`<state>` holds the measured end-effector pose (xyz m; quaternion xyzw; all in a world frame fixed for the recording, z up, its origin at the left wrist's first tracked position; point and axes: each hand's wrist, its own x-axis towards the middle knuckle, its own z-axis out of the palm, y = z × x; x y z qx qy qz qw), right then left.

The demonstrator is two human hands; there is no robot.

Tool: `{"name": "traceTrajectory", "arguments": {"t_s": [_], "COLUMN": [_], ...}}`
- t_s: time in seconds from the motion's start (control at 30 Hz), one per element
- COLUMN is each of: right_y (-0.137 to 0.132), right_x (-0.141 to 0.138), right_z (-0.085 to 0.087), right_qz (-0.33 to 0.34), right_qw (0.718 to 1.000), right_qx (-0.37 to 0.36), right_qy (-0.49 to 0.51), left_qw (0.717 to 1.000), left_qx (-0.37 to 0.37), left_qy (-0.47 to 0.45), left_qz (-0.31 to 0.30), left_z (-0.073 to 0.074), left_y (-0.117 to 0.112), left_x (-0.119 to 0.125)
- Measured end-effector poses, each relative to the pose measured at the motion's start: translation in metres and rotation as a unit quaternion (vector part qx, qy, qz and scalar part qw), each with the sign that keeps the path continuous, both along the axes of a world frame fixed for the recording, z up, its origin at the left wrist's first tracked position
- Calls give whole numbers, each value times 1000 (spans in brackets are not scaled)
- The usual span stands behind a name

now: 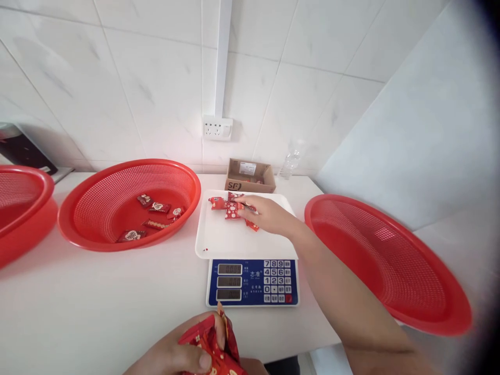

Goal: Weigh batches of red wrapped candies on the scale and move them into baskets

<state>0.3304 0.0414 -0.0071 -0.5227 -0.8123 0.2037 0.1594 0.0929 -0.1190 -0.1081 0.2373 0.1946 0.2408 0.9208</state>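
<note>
Near the front edge, my left hand [172, 354] is closed around a red patterned bag [213, 341] whose mouth is partly open; what is inside it is hidden. My right hand [265, 212] reaches over the white tray [226, 240] of a digital scale [253, 282]. Its fingers are closed on small red wrapped candies [232, 210] at the back of the tray. One more red candy [216, 203] lies just left of those fingers, and another [252, 225] shows under the hand.
A red mesh basket [96, 198] with several wrapped candies stands left of the scale. Another basket [23, 234] is at the far left, and a third [390, 255] leans at the right. Behind the scale are a cardboard box [250, 185] and a clear plastic bottle [289, 162].
</note>
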Motion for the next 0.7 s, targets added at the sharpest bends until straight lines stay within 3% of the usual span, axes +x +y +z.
{"name": "traceTrajectory", "arguments": {"t_s": [0.07, 0.2, 0.3, 0.47, 0.57, 0.7], "right_y": [23, 49, 41, 21, 25, 38], "right_x": [-10, -30, -32, -7, 7, 11], "right_z": [-7, -22, -23, -5, -4, -21], "right_qz": [3, 30, 92, 196, 110, 5], "right_qw": [1000, 995, 991, 975, 990, 998], "right_qx": [24, -41, -47, -105, -76, -49], "right_qy": [-8, -85, -89, -4, 48, 38], "left_qw": [1000, 999, 999, 999, 999, 999], "left_qx": [8, 17, 24, -3, -13, -14], "left_qy": [-6, -32, -44, -38, -31, -35], "left_qz": [-7, -13, 11, 3, -13, -26], "left_z": [-1, -1, 1, -1, -3, -8], "left_y": [0, -2, -3, -2, 0, 0], "left_x": [0, -1, -2, -3, 0, 3]}}
